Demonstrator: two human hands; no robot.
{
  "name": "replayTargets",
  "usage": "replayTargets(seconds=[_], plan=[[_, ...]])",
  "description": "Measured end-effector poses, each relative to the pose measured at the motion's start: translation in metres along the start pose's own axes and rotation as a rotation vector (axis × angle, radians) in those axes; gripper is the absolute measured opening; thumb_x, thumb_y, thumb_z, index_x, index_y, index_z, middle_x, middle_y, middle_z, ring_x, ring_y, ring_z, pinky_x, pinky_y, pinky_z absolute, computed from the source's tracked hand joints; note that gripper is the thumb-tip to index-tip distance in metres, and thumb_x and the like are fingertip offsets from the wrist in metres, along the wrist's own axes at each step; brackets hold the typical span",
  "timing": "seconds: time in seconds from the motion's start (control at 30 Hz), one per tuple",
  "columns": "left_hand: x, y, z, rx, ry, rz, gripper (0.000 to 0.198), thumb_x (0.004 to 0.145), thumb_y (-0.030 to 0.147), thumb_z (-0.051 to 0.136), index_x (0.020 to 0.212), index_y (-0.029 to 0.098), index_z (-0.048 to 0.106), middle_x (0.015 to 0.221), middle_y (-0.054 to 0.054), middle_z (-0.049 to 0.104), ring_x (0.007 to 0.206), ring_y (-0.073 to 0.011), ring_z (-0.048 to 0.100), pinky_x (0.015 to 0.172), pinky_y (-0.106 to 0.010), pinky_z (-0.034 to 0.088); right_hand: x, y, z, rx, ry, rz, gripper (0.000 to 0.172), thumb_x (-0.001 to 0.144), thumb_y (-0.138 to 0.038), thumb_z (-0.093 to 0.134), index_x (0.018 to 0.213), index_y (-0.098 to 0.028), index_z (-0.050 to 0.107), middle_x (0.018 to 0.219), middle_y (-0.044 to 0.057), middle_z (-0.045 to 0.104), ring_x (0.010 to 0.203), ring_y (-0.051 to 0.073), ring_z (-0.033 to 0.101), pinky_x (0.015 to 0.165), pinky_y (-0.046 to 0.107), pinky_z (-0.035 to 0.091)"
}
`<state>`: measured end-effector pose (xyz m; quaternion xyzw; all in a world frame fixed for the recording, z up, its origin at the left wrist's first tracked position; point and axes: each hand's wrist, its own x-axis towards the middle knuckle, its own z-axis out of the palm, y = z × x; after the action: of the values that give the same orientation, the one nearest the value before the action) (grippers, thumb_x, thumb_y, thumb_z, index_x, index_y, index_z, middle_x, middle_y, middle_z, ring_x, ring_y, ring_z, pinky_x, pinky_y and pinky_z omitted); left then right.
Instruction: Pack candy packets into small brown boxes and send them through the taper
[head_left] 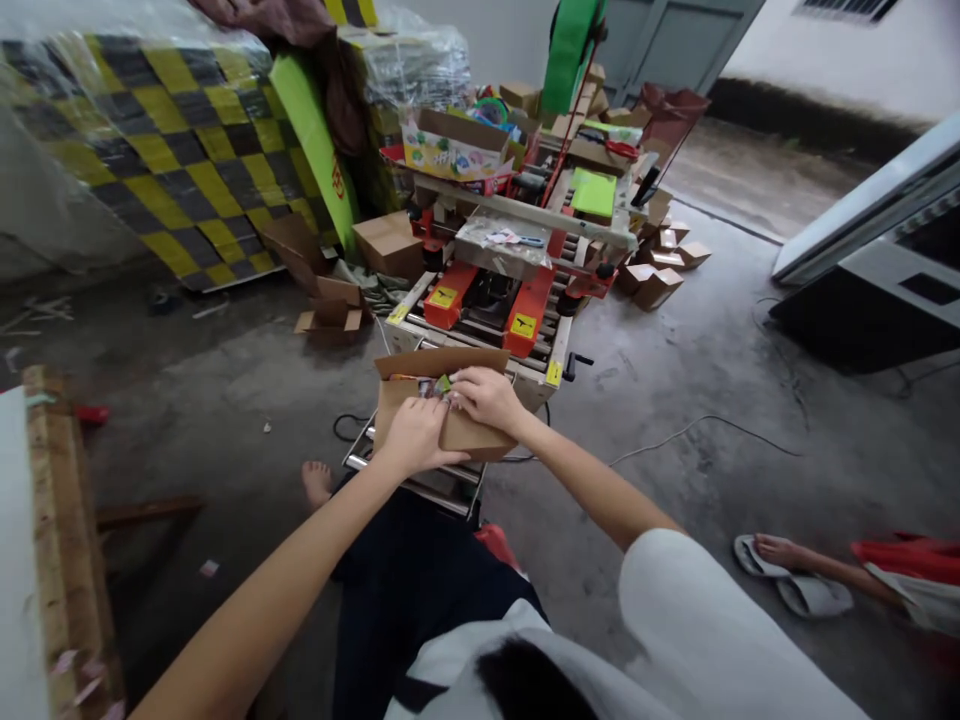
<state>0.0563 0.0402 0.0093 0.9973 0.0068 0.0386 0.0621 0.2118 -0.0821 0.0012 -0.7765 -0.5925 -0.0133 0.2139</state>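
An open cardboard box (477, 436) sits on the rollers in front of me, its far flap (450, 361) standing up. Small colourful packets (426, 387) show inside, partly covered by my fingers. My left hand (415, 434) is closed over the box's near edge, thumb along the outer front face and fingertips at the opening. From the right, my right hand (486, 397) reaches over the opening with curled fingers beside a small green piece (443, 384). Its fingertips almost meet those of my left hand, and what they pinch is hidden.
Beyond the box stands a carton-sealing machine (487, 300) with red side belts and a tape roll (568, 60). Folded cartons (656, 275) lie right of it. A cable (712, 420) crosses the floor. Another person's foot (780, 550) shows at right, a wooden frame (64, 540) at left.
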Motion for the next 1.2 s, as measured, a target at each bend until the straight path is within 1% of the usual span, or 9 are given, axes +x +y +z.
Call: replayTargets(seconds=[0.13,0.23,0.4,0.6,0.7,0.8,0.93,1.03,1.2], plan=[[0.003,-0.002,-0.003,0.013,-0.027,-0.019,0.073,0.07,0.072,0.074,0.109,0.012,0.063,0.109,-0.017,0.07,0.104,-0.0355,0.064,0.093,-0.046,0.043,0.01,-0.007,-0.007,-0.069,0.32,0.141,0.055,0.094,-0.037,0.058,0.145,-0.016,0.054,0.145,0.017,0.055,0.141,0.03,0.043,0.123,0.052,0.02],[0.003,-0.003,-0.001,0.025,0.0,-0.016,0.076,0.069,0.073,0.075,0.111,0.01,0.063,0.111,-0.018,0.069,0.104,-0.0356,0.063,0.093,-0.046,0.044,0.008,-0.018,-0.012,-0.048,0.242,0.26,0.063,0.091,-0.041,0.062,0.145,-0.011,0.051,0.137,0.018,0.06,0.133,0.032,0.049,0.123,0.056,0.017],[-0.008,-0.002,0.017,-0.017,0.124,-0.005,0.071,0.075,0.072,0.07,0.11,0.011,0.065,0.108,-0.018,0.07,0.105,-0.0349,0.064,0.095,-0.048,0.048,-0.048,-0.036,0.005,-0.034,0.074,0.106,0.056,0.094,-0.039,0.06,0.142,-0.01,0.054,0.142,0.02,0.059,0.132,0.032,0.051,0.119,0.053,0.028],[-0.043,-0.002,0.026,0.053,0.321,0.127,0.062,0.088,0.041,0.067,0.142,0.013,0.05,0.147,-0.022,0.052,0.142,-0.0355,0.044,0.121,-0.052,0.031,-0.065,-0.03,0.02,-0.017,0.107,0.105,0.048,0.098,-0.033,0.054,0.141,-0.012,0.057,0.137,0.017,0.063,0.132,0.029,0.054,0.118,0.048,0.036],[-0.033,-0.017,0.003,0.116,0.227,0.057,0.108,0.067,0.054,0.085,0.151,0.007,0.036,0.162,-0.031,0.023,0.154,-0.0452,0.017,0.124,-0.059,0.017,-0.061,-0.024,0.02,0.004,0.12,0.08,0.052,0.097,-0.037,0.056,0.142,-0.012,0.056,0.14,0.017,0.061,0.133,0.03,0.052,0.119,0.049,0.036],[0.003,-0.039,-0.024,0.151,-0.079,0.032,0.148,0.037,0.071,0.09,0.154,0.003,0.031,0.164,-0.036,0.004,0.152,-0.056,0.0,0.122,-0.064,0.011,-0.063,-0.023,0.022,0.012,0.118,0.06,0.054,0.097,-0.04,0.056,0.143,-0.014,0.056,0.141,0.017,0.06,0.134,0.031,0.051,0.119,0.051,0.036],[0.034,-0.052,-0.036,0.089,-0.371,0.078,0.148,0.038,0.076,0.084,0.157,0.009,0.028,0.154,-0.033,0.035,0.144,-0.0533,0.032,0.117,-0.062,0.025,-0.067,-0.024,0.02,0.012,0.099,0.019,0.054,0.098,-0.04,0.054,0.144,-0.012,0.054,0.137,0.019,0.061,0.134,0.029,0.052,0.119,0.05,0.035],[0.018,-0.04,-0.029,0.045,-0.267,0.073,0.13,0.051,0.074,0.08,0.155,0.011,0.033,0.139,-0.026,0.052,0.126,-0.0435,0.052,0.108,-0.052,0.039,-0.058,-0.019,0.015,-0.03,0.113,0.02,0.061,0.097,-0.042,0.053,0.149,-0.011,0.047,0.144,0.019,0.056,0.139,0.031,0.047,0.125,0.055,0.022],[-0.019,-0.003,-0.015,0.125,-0.05,-0.291,0.106,0.065,0.072,0.072,0.15,0.016,0.043,0.136,-0.028,0.051,0.119,-0.0463,0.052,0.096,-0.053,0.043,-0.018,0.007,0.012,-0.066,0.21,0.178,0.065,0.096,-0.042,0.053,0.153,-0.014,0.041,0.157,0.018,0.042,0.15,0.034,0.031,0.126,0.061,0.005]])
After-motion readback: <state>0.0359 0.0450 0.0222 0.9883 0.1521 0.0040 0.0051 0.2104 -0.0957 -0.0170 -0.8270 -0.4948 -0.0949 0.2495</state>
